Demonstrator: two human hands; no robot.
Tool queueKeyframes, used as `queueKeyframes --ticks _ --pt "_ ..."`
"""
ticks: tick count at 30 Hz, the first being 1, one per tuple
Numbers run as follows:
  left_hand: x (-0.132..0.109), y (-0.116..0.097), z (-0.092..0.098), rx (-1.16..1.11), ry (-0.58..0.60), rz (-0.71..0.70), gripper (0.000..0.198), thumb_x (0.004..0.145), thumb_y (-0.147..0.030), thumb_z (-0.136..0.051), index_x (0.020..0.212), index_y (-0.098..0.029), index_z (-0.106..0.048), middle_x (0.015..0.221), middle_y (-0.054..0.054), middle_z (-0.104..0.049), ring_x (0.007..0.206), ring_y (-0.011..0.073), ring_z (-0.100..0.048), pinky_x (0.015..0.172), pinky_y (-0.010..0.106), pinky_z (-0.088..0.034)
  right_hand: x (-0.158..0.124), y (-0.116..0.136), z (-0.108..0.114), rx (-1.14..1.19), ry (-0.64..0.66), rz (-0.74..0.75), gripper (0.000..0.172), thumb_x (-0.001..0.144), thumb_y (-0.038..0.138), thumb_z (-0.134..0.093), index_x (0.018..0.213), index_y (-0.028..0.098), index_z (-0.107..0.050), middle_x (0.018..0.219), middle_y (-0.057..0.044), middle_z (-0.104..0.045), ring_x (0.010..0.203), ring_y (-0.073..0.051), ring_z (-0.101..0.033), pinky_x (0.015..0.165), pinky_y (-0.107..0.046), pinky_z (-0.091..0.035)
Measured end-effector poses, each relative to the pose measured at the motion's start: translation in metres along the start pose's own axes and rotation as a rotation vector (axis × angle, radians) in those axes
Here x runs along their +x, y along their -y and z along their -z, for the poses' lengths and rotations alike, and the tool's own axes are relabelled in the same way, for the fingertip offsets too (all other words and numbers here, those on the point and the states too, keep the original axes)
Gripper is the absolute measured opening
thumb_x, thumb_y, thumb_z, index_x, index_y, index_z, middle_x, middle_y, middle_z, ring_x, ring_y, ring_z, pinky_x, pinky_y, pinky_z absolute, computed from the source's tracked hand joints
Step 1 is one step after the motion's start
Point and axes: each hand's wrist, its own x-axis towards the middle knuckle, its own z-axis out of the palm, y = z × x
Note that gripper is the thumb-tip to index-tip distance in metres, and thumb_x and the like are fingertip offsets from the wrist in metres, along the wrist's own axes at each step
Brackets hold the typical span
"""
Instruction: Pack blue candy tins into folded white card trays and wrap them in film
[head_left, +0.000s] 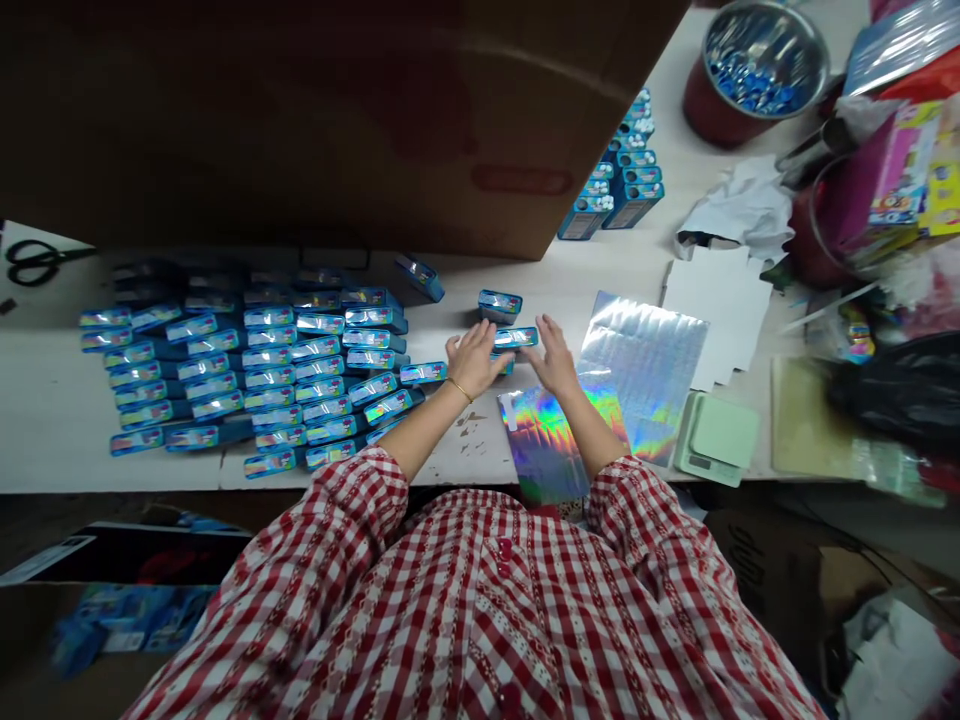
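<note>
Several small blue boxes with shiny tops stand together in front of me. One blue box [516,338] lies between my two hands, with another blue box [500,303] just behind it. My left hand [475,362], with a thin bracelet at the wrist, rests at the left end of the nearer box, its fingers stretched out and thumb apart. At the other end is my right hand [553,358], its fingers spread beside the box. Neither hand is wrapped round it; whether the fingertips touch it I cannot tell. To the left, rows of blue boxes [270,380] fill the table.
A large cardboard box [337,130] looms over the back of the table. Holographic sheets [645,370] and a green scale [724,437] lie to the right. Beyond are white papers [716,310] and a metal bowl [697,105] of small blue pieces. Scissors [34,262] lie far left.
</note>
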Motion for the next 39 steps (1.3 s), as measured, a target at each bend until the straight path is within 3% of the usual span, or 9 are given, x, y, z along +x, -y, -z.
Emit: queueKeyframes --ticks 3,7,11,19,24,28,30,34,39 --pt "-0.003 -0.002 -0.004 0.139 0.078 -0.206 0.084 0.076 -0.042 -0.059 0.142 -0.010 -0.019 0.150 0.017 -0.014 0.139 0.0273 -0.012 0.108 0.046 -0.013 -0.006 0.011 -0.027 0.233 0.030 -0.146 0.071 0.086 0.055 -0.032 0.143 0.014 -0.019 0.146 -0.013 -0.027 0.135 -0.020 -0.024 0.107 -0.039 -0.027" --pt "-0.005 0.008 -0.004 0.309 0.107 -0.222 0.072 0.082 -0.030 -0.048 0.144 -0.015 -0.015 0.151 0.011 -0.011 0.140 0.0242 -0.008 0.110 0.050 -0.002 -0.007 0.036 -0.057 0.411 0.001 -0.262 0.069 0.088 0.057 -0.022 0.142 0.014 -0.020 0.146 -0.012 -0.028 0.135 -0.017 -0.025 0.109 -0.036 -0.024" --pt "-0.003 0.018 0.005 0.400 0.049 -0.196 0.076 0.080 -0.037 -0.048 0.144 -0.011 -0.016 0.151 0.014 -0.009 0.140 0.0293 -0.007 0.109 0.054 -0.004 0.016 0.047 -0.056 0.452 -0.130 -0.282 0.070 0.090 0.057 -0.016 0.141 0.009 -0.019 0.147 -0.012 -0.026 0.137 -0.016 -0.020 0.110 -0.033 -0.022" --pt "0.004 0.030 0.018 0.549 0.088 -0.119 0.085 0.076 -0.046 -0.051 0.143 -0.007 -0.016 0.148 0.020 -0.022 0.139 0.0322 -0.010 0.108 0.057 -0.005 0.054 0.070 -0.077 0.466 -0.017 -0.183 0.061 0.087 0.063 -0.025 0.118 0.020 -0.058 0.117 -0.005 -0.061 0.112 -0.014 -0.054 0.092 -0.028 -0.041" --pt "-0.011 0.011 0.023 0.495 0.003 -0.228 0.085 0.078 -0.049 -0.049 0.143 -0.006 -0.015 0.149 0.022 -0.012 0.139 0.0346 -0.004 0.106 0.060 -0.005 -0.039 -0.003 0.000 -0.003 -0.256 -0.300 0.052 0.080 0.049 -0.057 0.125 0.025 -0.049 0.123 -0.009 -0.055 0.119 -0.022 -0.046 0.098 -0.035 -0.036" --pt "-0.032 -0.023 -0.015 0.352 0.110 -0.451 0.067 0.083 -0.042 -0.046 0.141 -0.014 -0.027 0.148 0.016 -0.022 0.139 0.0277 -0.015 0.109 0.050 -0.013 -0.138 -0.078 0.059 -0.292 -0.384 -0.692 0.072 0.062 0.039 -0.076 0.123 0.016 -0.046 0.119 -0.018 -0.054 0.109 -0.033 -0.048 0.089 -0.049 -0.036" --pt "-0.041 -0.032 -0.038 0.304 0.190 -0.485 0.060 0.083 -0.038 -0.045 0.138 -0.018 -0.033 0.147 0.015 -0.024 0.137 0.0268 -0.021 0.108 0.048 -0.018 -0.162 -0.101 0.065 -0.324 -0.308 -0.777 0.057 0.057 0.033 -0.079 0.107 0.018 -0.055 0.104 -0.013 -0.061 0.096 -0.028 -0.054 0.081 -0.043 -0.040" --pt "-0.053 -0.030 -0.057 0.262 0.235 -0.475 0.054 0.084 -0.037 -0.043 0.134 -0.019 -0.040 0.146 0.016 -0.026 0.135 0.0263 -0.027 0.106 0.047 -0.025 -0.158 -0.128 0.082 -0.186 -0.173 -0.762 0.016 0.064 0.030 -0.072 0.068 0.021 -0.059 0.069 0.000 -0.062 0.067 -0.016 -0.056 0.063 -0.027 -0.041" --pt "-0.062 -0.014 -0.045 0.182 0.162 -0.369 0.050 0.083 -0.036 -0.043 0.131 -0.021 -0.043 0.145 0.014 -0.031 0.131 0.0266 -0.036 0.104 0.047 -0.030 -0.110 -0.167 0.154 -0.197 -0.327 -0.856 0.022 0.075 0.033 -0.060 0.088 0.016 -0.062 0.094 -0.008 -0.063 0.082 -0.018 -0.057 0.068 -0.027 -0.041"
